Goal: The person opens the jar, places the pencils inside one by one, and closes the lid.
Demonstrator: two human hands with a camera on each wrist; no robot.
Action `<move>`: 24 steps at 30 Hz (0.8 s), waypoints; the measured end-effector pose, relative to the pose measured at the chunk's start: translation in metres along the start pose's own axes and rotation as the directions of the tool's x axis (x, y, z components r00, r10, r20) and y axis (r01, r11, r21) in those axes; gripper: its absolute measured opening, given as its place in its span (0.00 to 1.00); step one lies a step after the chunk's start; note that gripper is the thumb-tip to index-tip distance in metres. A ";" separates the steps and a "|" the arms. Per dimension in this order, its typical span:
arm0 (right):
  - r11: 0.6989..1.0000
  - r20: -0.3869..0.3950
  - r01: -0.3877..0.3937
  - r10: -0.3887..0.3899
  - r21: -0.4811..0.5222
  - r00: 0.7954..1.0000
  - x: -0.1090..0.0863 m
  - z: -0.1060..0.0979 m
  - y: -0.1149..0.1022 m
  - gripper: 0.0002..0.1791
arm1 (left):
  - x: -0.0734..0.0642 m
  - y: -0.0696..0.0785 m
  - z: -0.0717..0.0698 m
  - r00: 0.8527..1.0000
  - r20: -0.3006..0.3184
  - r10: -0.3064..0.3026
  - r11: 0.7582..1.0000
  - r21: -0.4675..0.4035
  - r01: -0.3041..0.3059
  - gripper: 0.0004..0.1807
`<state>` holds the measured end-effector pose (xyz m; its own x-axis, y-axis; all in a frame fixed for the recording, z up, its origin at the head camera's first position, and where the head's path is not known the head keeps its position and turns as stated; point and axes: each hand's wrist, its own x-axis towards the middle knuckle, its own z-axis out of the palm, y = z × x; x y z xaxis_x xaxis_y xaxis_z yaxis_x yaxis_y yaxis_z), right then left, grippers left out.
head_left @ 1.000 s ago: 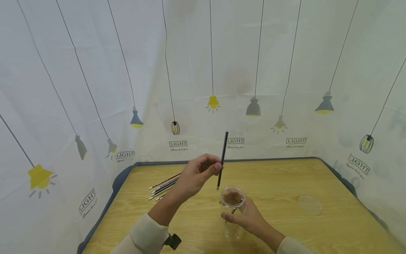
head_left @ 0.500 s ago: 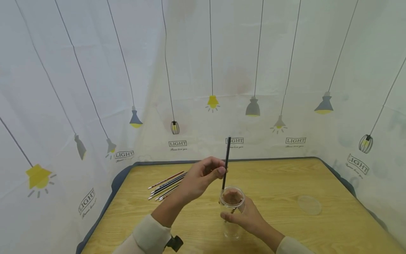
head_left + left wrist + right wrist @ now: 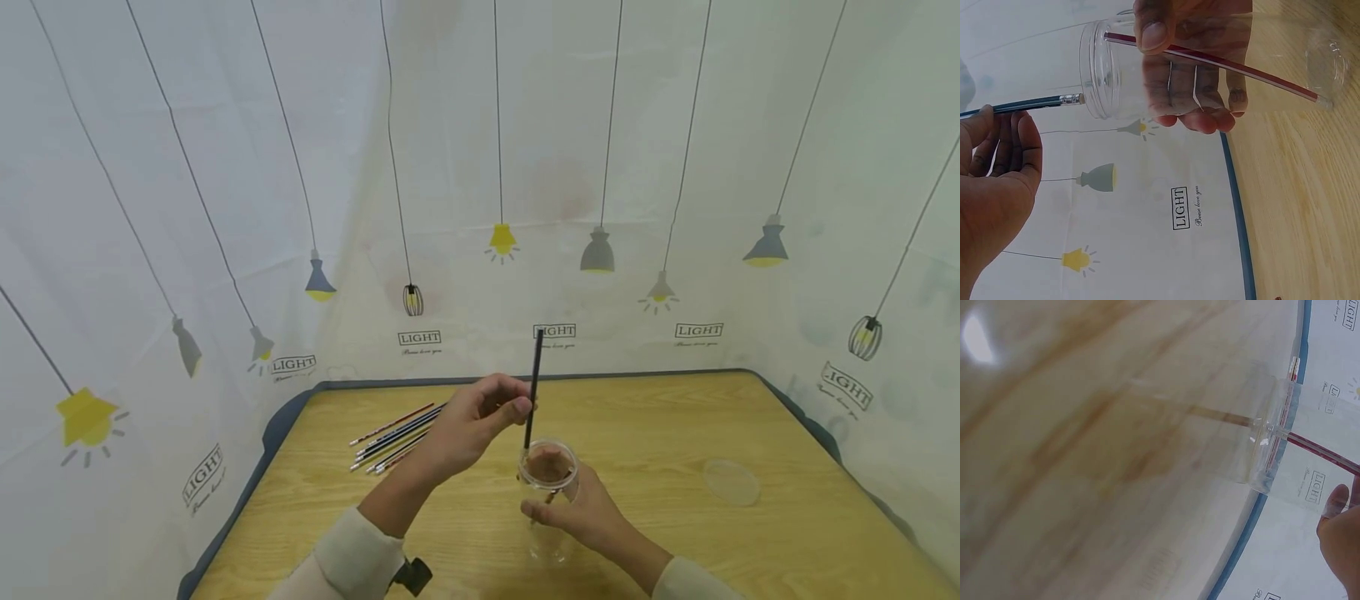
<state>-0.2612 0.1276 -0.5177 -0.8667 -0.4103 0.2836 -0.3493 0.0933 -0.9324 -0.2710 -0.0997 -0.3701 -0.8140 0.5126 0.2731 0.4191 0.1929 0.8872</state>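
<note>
My left hand [image 3: 467, 427] pinches a dark pencil [image 3: 536, 371] between thumb and fingers, upright with its eraser end down. In the left wrist view that eraser [image 3: 1079, 99] is at the mouth of a clear jar [image 3: 1291, 53]; whether it touches the rim I cannot tell. My right hand [image 3: 588, 512] grips the jar around its side, thumb toward me in the head view. Inside the jar a single red pencil [image 3: 1235, 66] leans at a slant. The jar's base [image 3: 1260, 450] shows in the right wrist view, close to the wooden table.
Several pencils [image 3: 393, 437] lie side by side on the table [image 3: 637, 433], left of the jar and partly behind my left forearm. A round clear lid [image 3: 731, 483] lies flat at the right. A printed curtain [image 3: 480, 150] surrounds the table's back and sides.
My left hand has come down and slightly right, bringing the dark pencil's lower end to the jar's mouth. The right hand and jar have hardly moved.
</note>
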 end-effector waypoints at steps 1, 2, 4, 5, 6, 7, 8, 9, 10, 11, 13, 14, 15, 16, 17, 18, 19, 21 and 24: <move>1.000 -0.001 -0.002 0.002 -0.001 1.000 0.000 0.000 0.000 0.36 | 0.000 0.000 0.000 1.000 0.002 -0.001 1.000 0.003 0.001 0.15; 1.000 -0.002 -0.004 0.004 -0.001 1.000 0.000 0.000 0.000 0.36 | -0.001 -0.001 0.000 1.000 0.004 -0.001 1.000 0.005 0.001 0.16; 1.000 -0.006 -0.006 0.006 -0.007 1.000 0.000 0.000 0.000 0.35 | -0.001 -0.001 0.000 1.000 0.009 0.000 1.000 0.004 0.000 0.17; 1.000 -0.008 -0.006 0.006 -0.011 1.000 0.000 0.000 0.000 0.35 | -0.001 -0.002 0.000 1.000 0.009 -0.001 1.000 0.004 0.001 0.18; 1.000 -0.009 -0.005 0.005 -0.012 1.000 0.000 0.000 0.000 0.35 | -0.001 -0.002 0.000 1.000 0.009 0.000 1.000 0.004 0.000 0.17; 1.000 -0.010 -0.006 0.006 -0.013 1.000 0.000 0.000 -0.001 0.35 | -0.001 -0.002 0.000 1.000 0.008 0.000 1.000 0.004 0.000 0.17; 1.000 -0.010 -0.007 0.007 -0.013 1.000 0.000 0.000 -0.001 0.35 | -0.001 -0.003 0.000 1.000 0.008 0.000 1.000 0.005 0.000 0.17; 1.000 -0.010 -0.006 0.006 -0.013 1.000 0.000 0.000 -0.001 0.35 | -0.001 -0.003 0.000 1.000 0.007 0.001 1.000 0.005 -0.001 0.17; 1.000 -0.012 -0.006 0.006 -0.011 1.000 0.000 0.000 -0.001 0.35 | -0.001 -0.003 0.000 1.000 0.007 0.002 1.000 0.006 -0.002 0.17; 1.000 -0.012 -0.004 0.003 -0.011 1.000 0.000 0.000 -0.001 0.35 | -0.001 -0.004 0.000 1.000 0.007 0.003 1.000 0.004 -0.003 0.16; 1.000 -0.012 0.002 -0.002 -0.013 1.000 0.000 0.000 -0.001 0.35 | -0.001 -0.005 0.001 1.000 0.009 0.006 1.000 -0.002 -0.006 0.15; 1.000 -0.011 0.008 -0.008 -0.012 1.000 0.000 0.000 -0.001 0.35 | -0.001 -0.006 0.001 1.000 0.010 0.008 1.000 -0.006 -0.008 0.15; 1.000 -0.010 0.013 -0.013 -0.015 1.000 0.000 0.001 -0.001 0.34 | -0.001 -0.006 0.001 1.000 0.011 0.006 1.000 -0.010 -0.006 0.15; 1.000 -0.009 0.016 -0.016 -0.017 1.000 0.000 0.001 -0.001 0.34 | -0.002 -0.007 0.002 1.000 0.011 0.004 1.000 -0.015 -0.004 0.15; 1.000 -0.007 0.020 -0.020 -0.019 1.000 0.000 0.001 -0.001 0.34 | -0.002 -0.007 0.002 1.000 0.010 0.003 1.000 -0.019 -0.003 0.15; 1.000 -0.005 0.022 -0.022 -0.019 1.000 0.000 0.001 -0.001 0.34 | -0.002 -0.007 0.002 1.000 0.009 -0.001 1.000 -0.020 0.001 0.14; 1.000 -0.004 0.023 -0.023 -0.021 1.000 0.000 0.000 -0.001 0.34 | -0.002 -0.008 0.002 1.000 0.009 -0.004 1.000 -0.022 0.004 0.14; 0.999 0.000 0.021 -0.021 -0.027 1.000 0.000 0.000 0.000 0.34 | -0.003 -0.008 0.002 1.000 0.009 -0.008 1.000 -0.021 0.008 0.14; 0.999 0.000 0.017 -0.017 -0.035 1.000 0.000 0.000 0.000 0.35 | -0.003 -0.010 0.002 1.000 0.011 -0.011 1.000 -0.020 0.012 0.16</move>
<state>-0.2615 0.1274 -0.5173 -0.8607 -0.4115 0.2998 -0.3765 0.1182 -0.9189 -0.2720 -0.1019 -0.3803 -0.8145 0.5192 0.2589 0.4015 0.1823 0.8975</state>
